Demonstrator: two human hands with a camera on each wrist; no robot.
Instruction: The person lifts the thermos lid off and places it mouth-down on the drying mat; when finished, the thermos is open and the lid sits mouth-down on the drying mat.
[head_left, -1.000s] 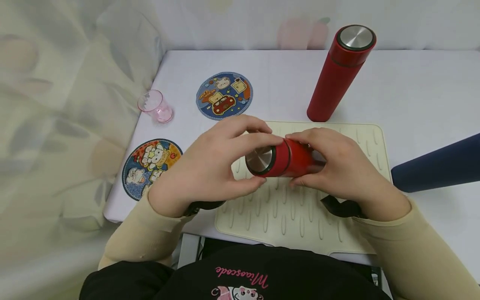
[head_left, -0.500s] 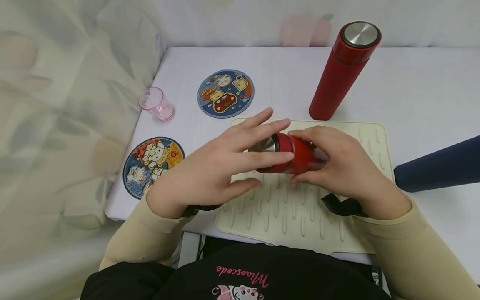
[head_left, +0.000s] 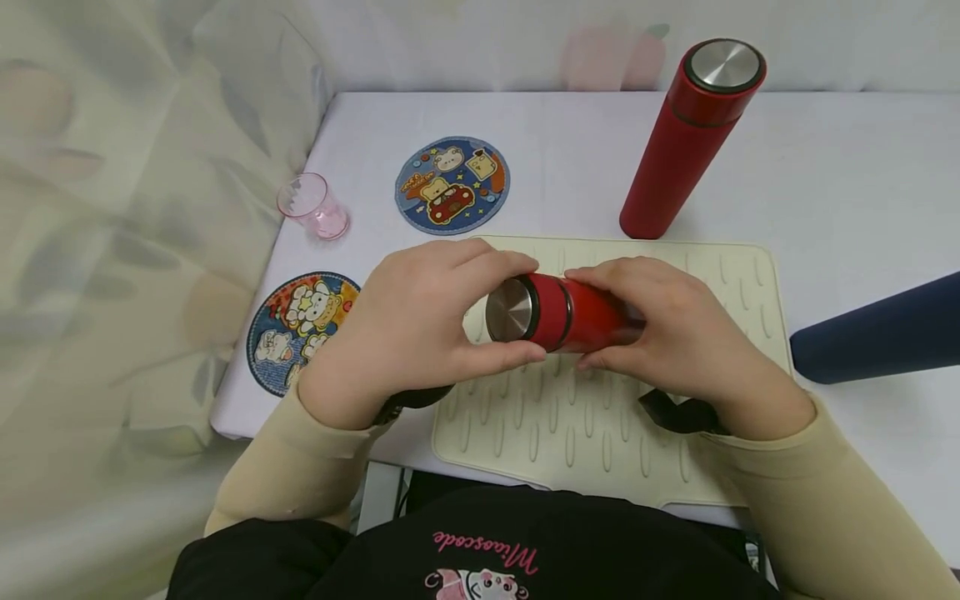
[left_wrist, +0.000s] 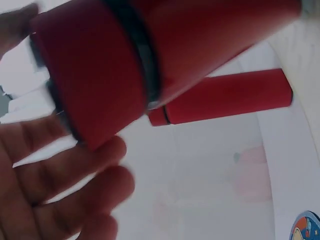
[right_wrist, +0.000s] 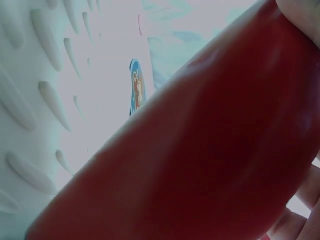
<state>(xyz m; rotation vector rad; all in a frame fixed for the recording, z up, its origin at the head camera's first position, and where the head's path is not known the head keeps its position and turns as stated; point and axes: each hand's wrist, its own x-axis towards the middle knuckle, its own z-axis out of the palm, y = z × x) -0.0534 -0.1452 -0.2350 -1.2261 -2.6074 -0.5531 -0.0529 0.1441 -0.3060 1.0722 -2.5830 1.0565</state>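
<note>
A red thermos (head_left: 592, 318) is held tilted over the cream ribbed mat (head_left: 551, 454), its steel-topped lid (head_left: 551, 312) pointing left. My right hand (head_left: 678, 327) grips the body, thumb on the near side and fingers on the far side. At the lid end, my left hand (head_left: 420, 323) has its thumb and fingers on opposite sides of the lid. In the left wrist view, fingertips (left_wrist: 112, 150) touch the edge of the lid, and a dark ring separates lid from body. The right wrist view is mostly filled by the glossy red body (right_wrist: 190, 155).
Behind the mat stands a taller red thermos (head_left: 682, 150). A dark blue bottle (head_left: 877, 329) is at the right. On the left are a pink glass (head_left: 315, 208) and two round cartoon coasters, one farther back (head_left: 453, 185) and one nearer coaster (head_left: 273, 354).
My left hand's fingers spread and moved over the lid half a second ago, then drew back around its end. My right hand has kept its grip on the thermos.
</note>
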